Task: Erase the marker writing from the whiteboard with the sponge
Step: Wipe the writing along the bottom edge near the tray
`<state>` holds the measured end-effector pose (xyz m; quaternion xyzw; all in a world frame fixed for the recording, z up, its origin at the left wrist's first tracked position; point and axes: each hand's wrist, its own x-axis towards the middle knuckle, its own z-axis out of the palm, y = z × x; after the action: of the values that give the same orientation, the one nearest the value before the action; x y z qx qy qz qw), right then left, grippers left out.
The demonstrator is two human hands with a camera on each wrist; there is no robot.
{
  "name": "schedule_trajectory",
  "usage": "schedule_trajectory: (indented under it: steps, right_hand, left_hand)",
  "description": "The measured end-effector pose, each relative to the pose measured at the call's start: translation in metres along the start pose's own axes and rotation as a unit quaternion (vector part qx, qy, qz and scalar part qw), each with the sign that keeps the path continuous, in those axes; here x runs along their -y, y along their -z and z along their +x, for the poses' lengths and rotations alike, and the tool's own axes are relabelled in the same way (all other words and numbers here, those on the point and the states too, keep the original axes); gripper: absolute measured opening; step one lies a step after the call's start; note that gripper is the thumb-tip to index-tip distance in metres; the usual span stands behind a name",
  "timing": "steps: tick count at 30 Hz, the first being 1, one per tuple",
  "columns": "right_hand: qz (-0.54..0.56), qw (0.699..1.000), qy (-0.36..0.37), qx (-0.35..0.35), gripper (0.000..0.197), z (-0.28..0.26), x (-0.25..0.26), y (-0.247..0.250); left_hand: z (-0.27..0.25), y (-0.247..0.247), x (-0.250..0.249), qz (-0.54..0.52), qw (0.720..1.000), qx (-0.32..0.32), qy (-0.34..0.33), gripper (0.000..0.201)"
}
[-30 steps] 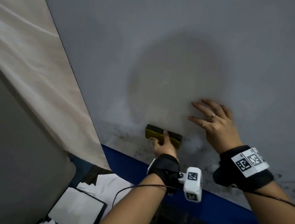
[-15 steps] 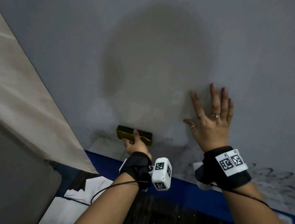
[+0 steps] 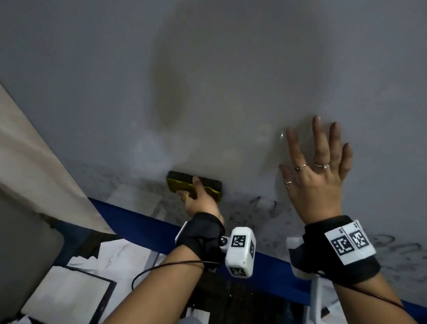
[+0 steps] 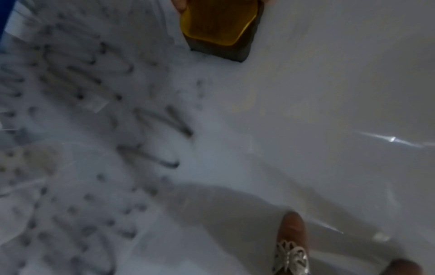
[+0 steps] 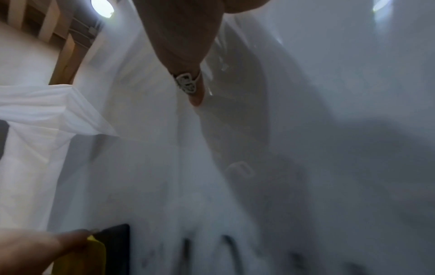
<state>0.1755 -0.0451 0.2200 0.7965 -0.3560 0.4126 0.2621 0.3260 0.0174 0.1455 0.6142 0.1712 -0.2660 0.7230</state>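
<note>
Since a second ago the left hand (image 3: pixel 200 199) dragged the sponge (image 3: pixel 179 182) left along the whiteboard (image 3: pixel 113 49), gripping it; right hand (image 3: pixel 314 176) splayed flat. Only the left wrist cam shows leftover marker writing (image 4: pixel 153 130) clearly.

My whiteboard (image 3: pixel 242 61) carries the sponge (image 3: pixel 192 183), smudged marker writing (image 3: pixel 265 205) low down, and my flat right hand (image 3: pixel 317 176).

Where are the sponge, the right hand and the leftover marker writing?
sponge (image 3: pixel 180 177): head view, dark top edge.
right hand (image 3: pixel 316 181): head view, back of the hand.
marker writing (image 4: pixel 164 121): left wrist view, a dark stroke.
</note>
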Motion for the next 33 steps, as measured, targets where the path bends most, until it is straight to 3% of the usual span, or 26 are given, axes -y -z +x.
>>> schedule_trajectory:
  steps: [4, 11, 17, 21, 24, 27, 33]
  right_hand:
    - [0.005, 1.0, 0.001, -0.01, 0.061, -0.018, -0.037, 0.003]
    - [0.093, 0.988, 0.116, 0.025, 0.074, -0.022, -0.087, 0.02]
    - [0.051, 0.998, 0.014, -0.026, 0.062, -0.043, -0.129, 0.035]
    - [0.025, 0.999, 0.034, -0.023, 0.055, -0.05, -0.149, 0.037]
    - [0.032, 0.999, 0.022, -0.037, 0.059, -0.05, -0.147, 0.033]
    - [0.05, 0.998, -0.02, -0.045, 0.077, -0.049, -0.134, 0.028]
    - [0.059, 0.997, -0.027, -0.042, 0.089, -0.051, -0.134, 0.023]
  left_hand:
    - [-0.028, -0.008, 0.03, 0.007, 0.999, 0.031, -0.008, 0.068]
    - [-0.065, -0.036, 0.078, 0.007, 1.0, 0.023, -0.001, 0.068]
    - [-0.111, -0.051, 0.12, 0.037, 0.997, 0.055, 0.026, 0.062]
    - [-0.139, -0.061, 0.142, 0.061, 0.994, 0.081, 0.031, 0.062]
    - [-0.143, -0.064, 0.134, 0.055, 0.995, 0.074, 0.025, 0.063]
    - [-0.13, -0.064, 0.113, 0.026, 0.997, 0.057, 0.048, 0.059]
    - [-0.103, -0.059, 0.078, 0.004, 0.999, 0.021, -0.032, 0.06]
